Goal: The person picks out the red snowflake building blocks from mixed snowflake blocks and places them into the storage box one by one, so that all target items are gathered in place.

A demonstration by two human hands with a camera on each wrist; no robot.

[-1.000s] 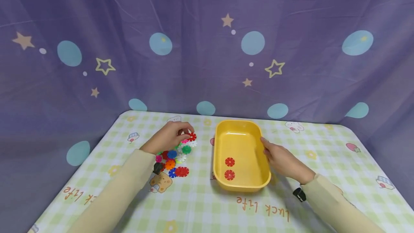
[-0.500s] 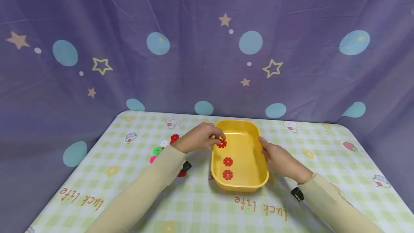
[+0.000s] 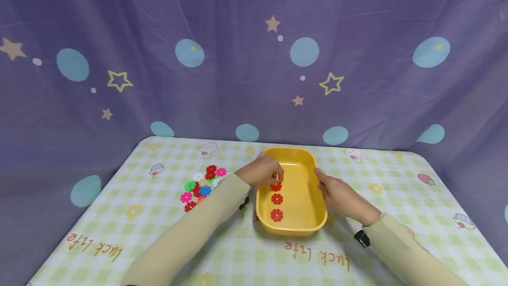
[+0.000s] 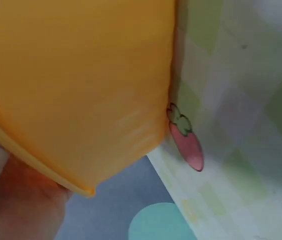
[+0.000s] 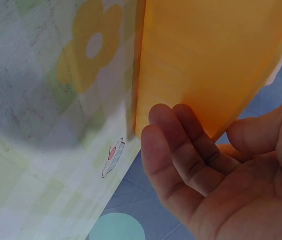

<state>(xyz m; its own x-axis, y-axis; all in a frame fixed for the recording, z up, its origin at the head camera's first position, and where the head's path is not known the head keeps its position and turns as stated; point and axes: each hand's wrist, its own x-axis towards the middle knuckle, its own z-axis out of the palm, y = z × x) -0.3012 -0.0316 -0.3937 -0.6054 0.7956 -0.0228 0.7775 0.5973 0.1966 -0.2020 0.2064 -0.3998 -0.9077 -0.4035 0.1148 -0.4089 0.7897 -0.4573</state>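
Observation:
A yellow plastic tray (image 3: 303,197) stands on the table; its outer wall fills much of both wrist views. My left hand (image 3: 262,172) reaches over the tray's left rim, fingertips down on a red snowflake disc (image 3: 276,186) that they partly cover. Toward me, in line with it, lie another red disc (image 3: 277,198) and a third red disc (image 3: 277,215) on the tray floor. On the opposite side my right hand (image 3: 343,195) grips the tray's right rim, thumb on top and fingers (image 5: 158,150) against the outer wall. In the left wrist view the left fingertips are hidden.
Left of the tray lies a loose pile of snowflake discs (image 3: 205,190) in red, pink, green, blue, white and orange, partly covered by the left sleeve (image 3: 198,228). A checked cloth (image 3: 234,255) covers the table. A purple curtain (image 3: 222,100) hangs behind it.
My left hand has carried a red disc from the pile rightward over the rim and down into the tray, behind the other two. The right hand keeps its hold on the rim.

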